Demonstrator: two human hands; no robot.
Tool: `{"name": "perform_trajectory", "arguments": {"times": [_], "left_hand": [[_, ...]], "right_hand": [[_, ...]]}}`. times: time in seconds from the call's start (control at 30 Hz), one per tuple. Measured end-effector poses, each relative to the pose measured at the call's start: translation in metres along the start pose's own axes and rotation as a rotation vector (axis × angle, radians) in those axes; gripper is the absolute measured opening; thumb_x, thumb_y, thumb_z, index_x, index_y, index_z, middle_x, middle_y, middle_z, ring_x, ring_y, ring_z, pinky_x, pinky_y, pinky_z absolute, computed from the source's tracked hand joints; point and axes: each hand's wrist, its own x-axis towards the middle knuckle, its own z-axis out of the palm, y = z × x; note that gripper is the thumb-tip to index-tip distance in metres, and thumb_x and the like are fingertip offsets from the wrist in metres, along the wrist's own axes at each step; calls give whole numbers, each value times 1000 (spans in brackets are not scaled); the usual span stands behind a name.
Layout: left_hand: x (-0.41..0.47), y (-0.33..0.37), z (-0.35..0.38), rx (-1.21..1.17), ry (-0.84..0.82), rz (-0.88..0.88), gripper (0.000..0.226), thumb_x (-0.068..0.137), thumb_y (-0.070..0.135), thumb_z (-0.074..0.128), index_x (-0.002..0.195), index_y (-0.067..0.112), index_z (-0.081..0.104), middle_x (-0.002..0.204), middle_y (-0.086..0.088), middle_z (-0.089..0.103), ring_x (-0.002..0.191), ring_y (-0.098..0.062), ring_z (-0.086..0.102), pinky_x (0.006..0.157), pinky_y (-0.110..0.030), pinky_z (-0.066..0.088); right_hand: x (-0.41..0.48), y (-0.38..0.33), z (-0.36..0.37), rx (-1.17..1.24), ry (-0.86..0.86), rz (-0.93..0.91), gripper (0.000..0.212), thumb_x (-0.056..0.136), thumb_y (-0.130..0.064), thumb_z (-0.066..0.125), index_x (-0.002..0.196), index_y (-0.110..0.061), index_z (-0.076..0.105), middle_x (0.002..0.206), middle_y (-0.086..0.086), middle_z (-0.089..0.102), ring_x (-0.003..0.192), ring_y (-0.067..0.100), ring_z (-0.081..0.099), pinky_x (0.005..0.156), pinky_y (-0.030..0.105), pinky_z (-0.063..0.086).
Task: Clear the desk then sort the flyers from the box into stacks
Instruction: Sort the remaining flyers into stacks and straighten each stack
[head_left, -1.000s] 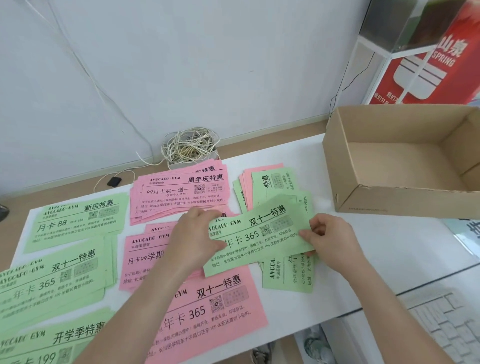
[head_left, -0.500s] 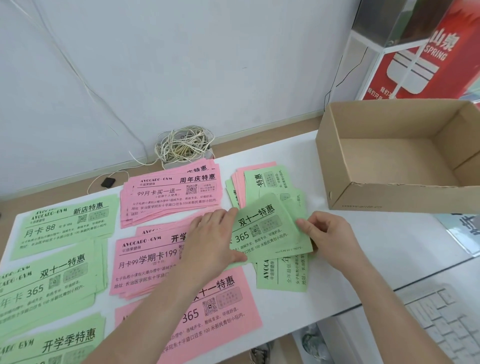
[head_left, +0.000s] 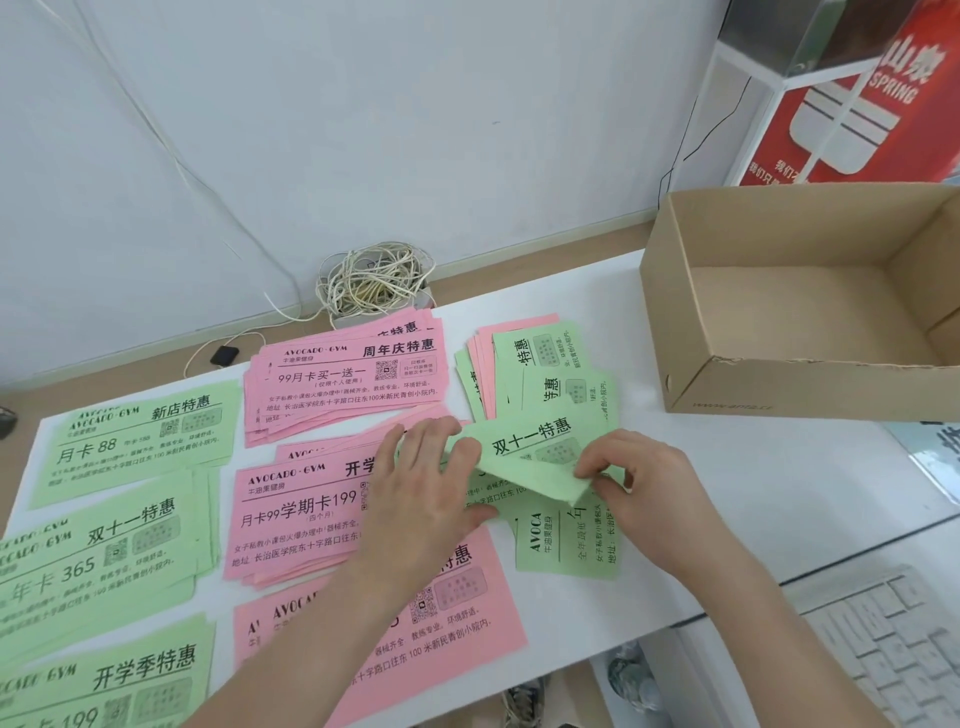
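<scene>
A green flyer (head_left: 540, 447) lies bent over the unsorted mixed pile (head_left: 540, 369) of green and pink flyers at the desk's middle. My left hand (head_left: 421, 499) grips its left edge, fingers spread over it. My right hand (head_left: 644, 483) pinches its curled lower right corner. Sorted stacks lie to the left: pink stacks (head_left: 348, 379) (head_left: 291, 514) (head_left: 467, 623) and green stacks (head_left: 140, 441) (head_left: 98, 551) (head_left: 104, 675). The brown cardboard box (head_left: 670, 322) stands open at the right with nothing visible inside.
The white desk (head_left: 753, 483) runs to a front edge near me. A white keyboard (head_left: 893, 654) sits lower right. A tangle of white cable (head_left: 374, 280) lies behind the desk by the wall. A red sign (head_left: 852, 114) stands at the back right.
Both hands have drawn closer together on the green flyer. Its right side has buckled and its lower right corner now curls up under my right fingers.
</scene>
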Motion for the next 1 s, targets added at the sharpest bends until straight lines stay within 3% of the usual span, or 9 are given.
{"name": "perform_trajectory", "arguments": {"times": [0.1,0.2,0.3,0.43,0.6,0.7,0.8,0.9,1.0], "left_hand": [[2,3,-3,-55,-19,-6,66,51,47,87,89,23,38,89,5,59,84,-19,58,88,-41,47],[6,7,-4,-88,-103,-43,64,52,46,87,89,25,39,80,12,57,79,-15,58,86,-37,44],[14,7,-7,-101,-179,-54,59,60,46,83,101,24,47,101,9,56,99,-17,54,89,-34,37],[25,7,-10,-163,-303,-109,63,70,49,75,116,25,39,125,11,45,119,-12,40,96,-30,30],[25,10,-12,-100,-300,-138,87,65,51,78,133,27,31,132,9,47,125,-13,42,109,-39,23],[13,11,-8,3,-158,-80,101,52,44,87,136,25,35,109,6,57,103,-17,56,100,-41,32],[3,13,1,-34,11,1,66,55,24,89,106,24,49,92,5,55,86,-18,53,85,-36,30],[-1,13,5,-22,69,58,49,62,13,83,91,21,45,88,2,53,81,-20,49,77,-34,31],[-1,13,4,5,51,95,47,63,8,81,90,20,44,91,1,56,81,-21,51,75,-33,30]], "right_hand": [[-1,0,-6,6,-30,22,45,75,8,66,69,-36,56,85,-12,67,77,-7,54,65,5,35],[4,0,-17,-9,-112,83,29,83,6,57,88,-23,62,93,-9,64,81,-2,55,67,9,38],[18,4,-19,-10,-104,254,32,91,-2,45,111,-23,60,100,-6,65,93,15,59,75,26,45],[32,1,-12,285,-53,455,28,90,-7,56,115,-19,62,94,-2,69,87,16,63,76,27,50],[27,0,-28,558,-194,375,28,84,3,63,90,-21,77,75,0,62,72,15,47,70,23,41],[20,3,-34,514,-248,339,22,83,3,64,79,-16,75,69,-1,60,70,15,45,66,23,37],[16,10,-34,413,-148,354,34,82,8,53,74,-19,72,82,4,69,80,15,58,73,17,43],[21,13,-27,80,-45,297,26,86,-5,59,96,-27,68,104,-6,64,99,11,55,80,18,40],[28,10,-22,-90,-87,166,42,85,-22,68,125,-30,59,129,-7,52,121,14,43,99,24,33]]}}
